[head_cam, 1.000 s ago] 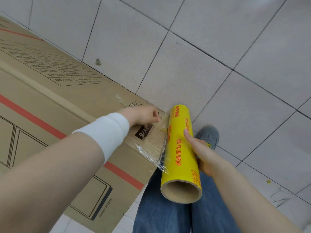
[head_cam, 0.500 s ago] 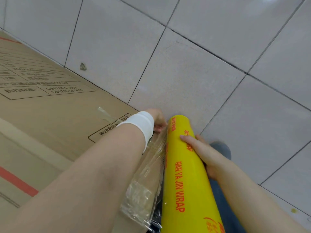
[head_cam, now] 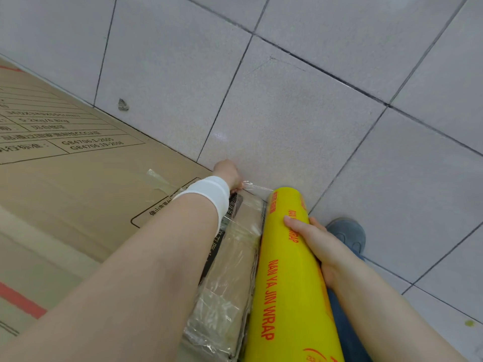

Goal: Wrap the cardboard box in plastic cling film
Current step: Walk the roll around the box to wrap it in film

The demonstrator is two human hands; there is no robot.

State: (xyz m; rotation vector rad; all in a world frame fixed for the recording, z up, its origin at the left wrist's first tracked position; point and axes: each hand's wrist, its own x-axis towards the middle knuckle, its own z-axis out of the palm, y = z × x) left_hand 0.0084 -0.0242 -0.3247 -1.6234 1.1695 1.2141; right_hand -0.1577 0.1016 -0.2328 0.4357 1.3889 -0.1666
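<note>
A large cardboard box [head_cam: 78,184] with black print and a red stripe fills the left of the view. My left hand [head_cam: 228,175], with a white wristband, reaches over the box's far corner and pinches the loose end of the clear cling film [head_cam: 230,270]. The film lies stretched and wrinkled along the box's right edge. Right beside that edge stands a yellow roll of wrap [head_cam: 290,283] with red lettering. My right hand [head_cam: 313,241] holds the roll from its right side, fingers curled round it.
Grey floor tiles [head_cam: 300,113] with dark joints spread beyond the box. My legs in blue jeans and one blue shoe [head_cam: 347,233] are just right of the roll. A small scrap [head_cam: 122,104] lies on the floor near the box.
My left hand has pushed farther forward to the box's corner, drawing the film along the edge. The roll has come closer to the box and the view has moved in.
</note>
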